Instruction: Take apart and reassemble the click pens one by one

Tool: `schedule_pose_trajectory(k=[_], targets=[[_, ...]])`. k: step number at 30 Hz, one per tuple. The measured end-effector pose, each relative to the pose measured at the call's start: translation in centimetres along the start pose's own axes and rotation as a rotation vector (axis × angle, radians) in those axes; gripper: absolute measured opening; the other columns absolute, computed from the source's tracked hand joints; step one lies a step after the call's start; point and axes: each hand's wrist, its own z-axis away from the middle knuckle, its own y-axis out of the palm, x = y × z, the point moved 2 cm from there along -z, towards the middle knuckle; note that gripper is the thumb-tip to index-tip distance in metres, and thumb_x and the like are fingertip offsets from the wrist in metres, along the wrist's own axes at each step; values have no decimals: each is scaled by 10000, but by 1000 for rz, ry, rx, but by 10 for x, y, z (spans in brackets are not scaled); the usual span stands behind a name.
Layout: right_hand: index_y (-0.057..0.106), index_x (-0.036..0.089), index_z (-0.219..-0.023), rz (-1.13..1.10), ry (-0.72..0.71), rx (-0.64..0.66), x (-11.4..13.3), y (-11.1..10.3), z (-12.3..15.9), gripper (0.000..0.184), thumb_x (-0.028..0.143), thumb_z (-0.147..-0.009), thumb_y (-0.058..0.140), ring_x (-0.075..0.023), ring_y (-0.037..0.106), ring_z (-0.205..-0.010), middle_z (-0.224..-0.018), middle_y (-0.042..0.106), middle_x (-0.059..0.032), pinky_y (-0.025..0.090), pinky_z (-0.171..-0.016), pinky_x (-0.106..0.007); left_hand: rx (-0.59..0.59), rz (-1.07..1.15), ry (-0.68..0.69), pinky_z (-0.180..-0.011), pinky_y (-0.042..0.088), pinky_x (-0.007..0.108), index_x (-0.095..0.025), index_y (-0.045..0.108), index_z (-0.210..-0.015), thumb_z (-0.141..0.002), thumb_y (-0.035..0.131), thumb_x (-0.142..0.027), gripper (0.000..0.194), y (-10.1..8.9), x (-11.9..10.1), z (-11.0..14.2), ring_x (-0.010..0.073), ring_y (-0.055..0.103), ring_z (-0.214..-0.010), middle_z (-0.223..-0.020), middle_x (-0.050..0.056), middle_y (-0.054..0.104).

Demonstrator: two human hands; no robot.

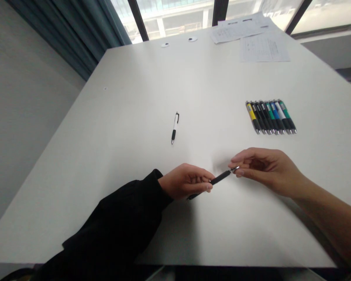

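While a black pen (220,178) is held over a table (61,168), a row of pens (270,117) lies to the right.

At far left, a grey wall (32,117) and a blue curtain (73,33) flank the table's left edge, which slants from its far corner down to the lower left. A black sleeve (117,222) covers the left arm. Near the far edge, before the window (175,19), lie two white ovals (193,39) with dark marks. Nearer, a white pen (175,128) points its tip toward the person, with wide tabletop on either side. The left hand (187,181) is closed around the black pen's barrel. This pen slants up rightward to its silver tip, which the right hand (269,171) pinches between thumb and fingers. Both hands are well in from the near edge. Beyond the right hand, the row runs yellow, black, green, blue, white, green, packed side by side; any writing on the barrels is too small to read. Behind, near the far right corner, papers (265,48) overlap, their print unreadable. White tabletop separates the row from the right edge.
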Motion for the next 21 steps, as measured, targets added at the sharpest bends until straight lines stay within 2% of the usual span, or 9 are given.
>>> schedule_pose_trajectory(k=[6,9,13,17,19,21], targets=[[781,197,-980,109,6,3,2,2,-1,234,353,-815,836,-184,757,-739,-861,806,-74,624,-685,-292,5,-1,7,-486,352,186,-66,743,-1052,-883,719,-415,388,0,0,0,70,456,-538,-735,45,679],[779,185,-950,251,-31,27,5,3,-1,222,381,-847,797,-169,707,-664,-760,768,-55,561,-595,-269,9,-14,7,-478,329,181,-69,743,-1035,-883,720,-386,352,0,0,0,68,433,-531,-677,11,622],[753,198,-868,498,-143,64,8,5,-2,202,385,-924,702,-140,632,-604,-688,714,-22,476,-552,-251,23,-49,-7,-471,301,182,-75,744,-1031,-894,704,-399,355,0,1,0,66,406,-518,-634,-15,565],[674,213,-738,708,-243,100,5,10,-3,317,391,-989,593,-124,533,-514,-607,640,-7,387,-501,-261,40,-85,-3,-484,318,175,-87,749,-1029,-909,687,-400,340,-1,1,0,66,409,-527,-629,-18,570],[610,217,-663,738,-268,116,3,11,-3,413,410,-1019,528,-122,479,-471,-550,576,1,362,-496,-277,45,-106,8,-500,343,174,-92,752,-1034,-906,693,-384,324,-1,1,-1,72,439,-550,-654,-5,601],[591,216,-665,708,-267,130,3,9,-2,451,417,-1047,459,-128,491,-484,-564,568,-3,377,-515,-283,38,-112,10,-499,344,172,-92,753,-1041,-904,696,-374,318,-1,0,-1,73,445,-559,-672,2,617]])
